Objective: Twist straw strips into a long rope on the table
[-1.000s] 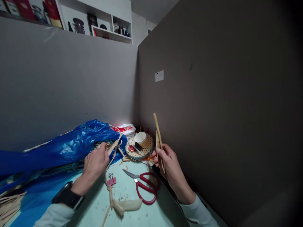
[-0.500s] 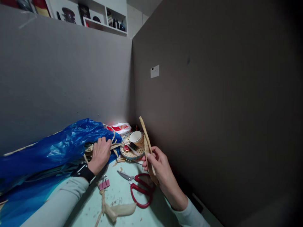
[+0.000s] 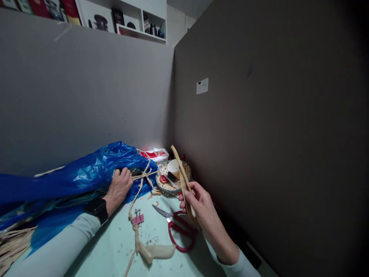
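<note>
My right hand [image 3: 198,207] is closed on a few flat tan straw strips [image 3: 181,172] that stand up and lean left above the red-handled scissors [image 3: 181,229]. My left hand [image 3: 119,186], with a black watch on the wrist, reaches into the open end of a blue plastic bag [image 3: 86,175], its fingers curled around tan strips [image 3: 142,175] that stick out of it. A knotted straw cord with a pink binder clip [image 3: 137,218] trails across the pale green table [image 3: 161,265] between my hands.
A round woven tray [image 3: 167,187] with a white cup [image 3: 173,167] sits in the corner beside a red and white packet [image 3: 155,154]. Grey partition walls close the back and right. More straw strips [image 3: 13,246] lie at the left edge. Shelves hang above.
My left hand has pushed further left into the bag's mouth. My right hand has lowered and tilted its strips leftward. The view has shifted slightly.
</note>
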`<state>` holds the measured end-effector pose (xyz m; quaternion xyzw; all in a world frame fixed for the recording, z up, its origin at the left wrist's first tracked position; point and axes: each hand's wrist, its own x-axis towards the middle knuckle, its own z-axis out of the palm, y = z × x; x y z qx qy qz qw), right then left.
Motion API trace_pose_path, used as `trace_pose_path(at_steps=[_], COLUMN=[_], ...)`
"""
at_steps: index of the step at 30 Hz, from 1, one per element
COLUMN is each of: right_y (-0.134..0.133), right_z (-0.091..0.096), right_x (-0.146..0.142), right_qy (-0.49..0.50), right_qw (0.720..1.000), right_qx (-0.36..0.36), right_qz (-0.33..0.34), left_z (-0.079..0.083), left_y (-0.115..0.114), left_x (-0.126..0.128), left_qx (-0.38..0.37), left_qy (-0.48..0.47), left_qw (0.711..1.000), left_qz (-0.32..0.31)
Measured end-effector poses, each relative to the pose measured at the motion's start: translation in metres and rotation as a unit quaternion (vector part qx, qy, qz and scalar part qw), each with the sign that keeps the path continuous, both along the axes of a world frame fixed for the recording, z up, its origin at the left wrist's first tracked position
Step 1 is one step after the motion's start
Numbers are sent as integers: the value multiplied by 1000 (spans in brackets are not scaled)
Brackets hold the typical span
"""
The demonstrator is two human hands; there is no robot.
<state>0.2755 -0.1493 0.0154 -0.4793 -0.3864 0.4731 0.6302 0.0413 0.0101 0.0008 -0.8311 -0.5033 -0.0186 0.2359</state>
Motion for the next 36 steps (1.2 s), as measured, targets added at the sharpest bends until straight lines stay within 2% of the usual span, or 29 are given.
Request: trace_pose_path(at_steps=[4, 7, 11, 15, 22, 27, 32, 36], right_y=[0, -1, 0, 0, 0, 3, 3, 1], right_z=[-2, -2, -3, -5, -12, -15, -15, -15], right_x=[-2, -2, -3, -6, -3, -2, -6, -13], right_qy=[-9, -9, -19, -37, -195, -196, -184, -174], right_qw=[1000, 1000, 1000, 999, 979, 980, 983, 985], right_qx=[2, 3, 6, 6, 54, 36, 15, 12], right_qz=[10, 16, 16, 23, -11, 0, 2, 3], left_z=[6, 4, -2, 1, 7, 7, 11, 23], left_y=[11, 14, 6, -5, -16, -24, -58, -102], left_x=[-1, 4, 10, 7, 0, -13, -22, 1], left_qx=[-28, -58, -116, -162, -183, -168, -134, -160], left_qy=[-9, -23, -34, -29, -22, -28, -60, -149], left_qw=[1000, 998, 990, 981, 970, 967, 976, 972], left_qz=[12, 33, 73, 103, 161, 187, 159, 86])
